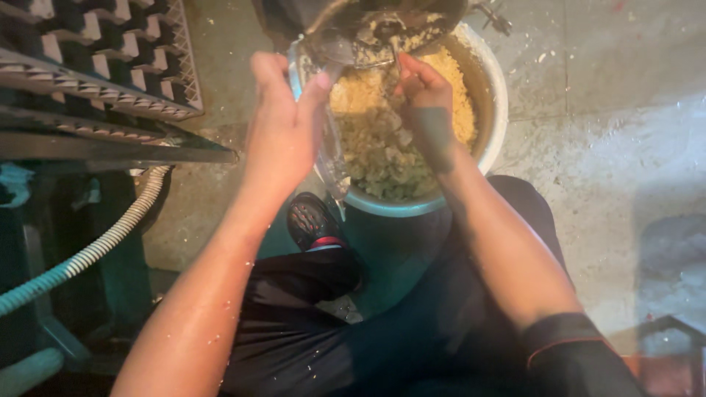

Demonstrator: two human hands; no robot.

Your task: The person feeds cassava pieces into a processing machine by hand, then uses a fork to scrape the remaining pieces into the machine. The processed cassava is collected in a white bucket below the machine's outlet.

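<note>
Already most of the yellow crumbly mix (382, 140) sits in the bucket (494, 110); my left hand (283, 121) grips the tilted pan (368, 29) while my right hand (425, 92) clutches a scraper, clearing what remains.

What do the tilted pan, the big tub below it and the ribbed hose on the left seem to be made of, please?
Pan: likely bare metal, grey with dull glints. Tub: probably plastic, with a thick, smooth, pale matte rim. Hose: apparently flexible plastic, ribbed and curving.
</note>
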